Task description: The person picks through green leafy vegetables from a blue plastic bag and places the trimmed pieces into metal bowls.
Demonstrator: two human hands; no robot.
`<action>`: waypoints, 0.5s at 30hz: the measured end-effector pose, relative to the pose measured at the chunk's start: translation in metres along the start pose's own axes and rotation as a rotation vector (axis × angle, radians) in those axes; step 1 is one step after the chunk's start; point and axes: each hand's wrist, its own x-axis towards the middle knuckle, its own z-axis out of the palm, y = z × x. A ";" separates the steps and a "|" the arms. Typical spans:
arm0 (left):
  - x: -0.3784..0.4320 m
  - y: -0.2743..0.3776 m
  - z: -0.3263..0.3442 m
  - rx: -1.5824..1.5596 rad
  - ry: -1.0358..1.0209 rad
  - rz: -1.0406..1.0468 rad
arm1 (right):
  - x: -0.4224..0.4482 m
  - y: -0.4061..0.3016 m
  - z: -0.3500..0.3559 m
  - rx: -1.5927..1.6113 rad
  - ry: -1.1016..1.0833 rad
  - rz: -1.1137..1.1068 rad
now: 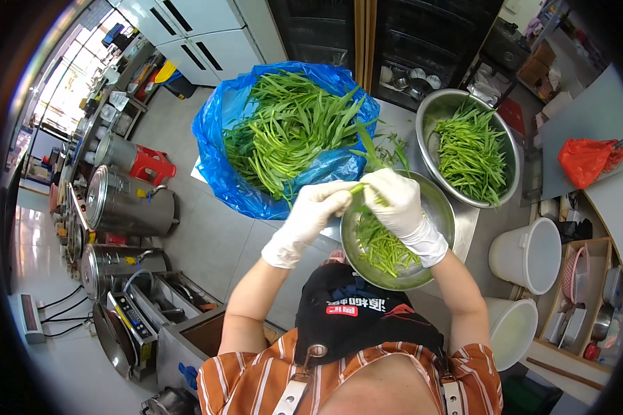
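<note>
My left hand point(311, 215), in a white disposable glove, pinches the end of a green water spinach stem point(359, 188) between thumb and fingers. Close beside it my right hand point(397, 205), also gloved, is closed around leafy water spinach, with leaves point(372, 148) sticking up beyond the knuckles. Both hands are above a stainless steel bowl point(438, 220) that holds short cut-looking stem pieces point(387, 254). A blue plastic bag point(213, 135) heaped with long leafy greens point(296, 129) lies open ahead on the left. A larger steel basin point(424, 122) holds more greens point(470, 150) ahead on the right.
Loose leaf scraps point(392, 150) lie on the steel table point(464, 220) between bag and basin. White buckets point(535, 257) stand at the right, near a red plastic bag point(584, 162). Large steel pots point(130, 202) and a red stool point(153, 162) are at the left.
</note>
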 end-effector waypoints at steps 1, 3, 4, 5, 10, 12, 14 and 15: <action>0.003 -0.001 0.009 0.035 0.020 0.041 | -0.007 0.004 0.000 0.122 0.043 0.219; 0.004 -0.007 0.025 0.006 -0.020 0.101 | -0.017 0.025 -0.016 0.287 0.182 0.620; 0.000 -0.009 0.029 0.046 -0.052 0.146 | -0.020 0.046 -0.032 0.457 0.230 0.794; -0.003 -0.011 0.033 0.084 -0.084 0.196 | -0.023 0.058 -0.046 0.408 0.325 0.829; -0.008 -0.063 0.041 0.877 -0.203 0.319 | -0.043 0.092 -0.136 0.199 0.328 0.687; -0.007 -0.051 0.031 0.874 -0.158 0.315 | -0.054 0.095 -0.154 0.223 0.347 0.704; -0.003 -0.029 0.011 0.848 -0.011 0.363 | -0.067 0.094 -0.158 0.425 0.406 0.752; 0.001 -0.021 -0.007 0.864 0.131 0.424 | -0.071 0.090 -0.158 0.553 0.447 0.801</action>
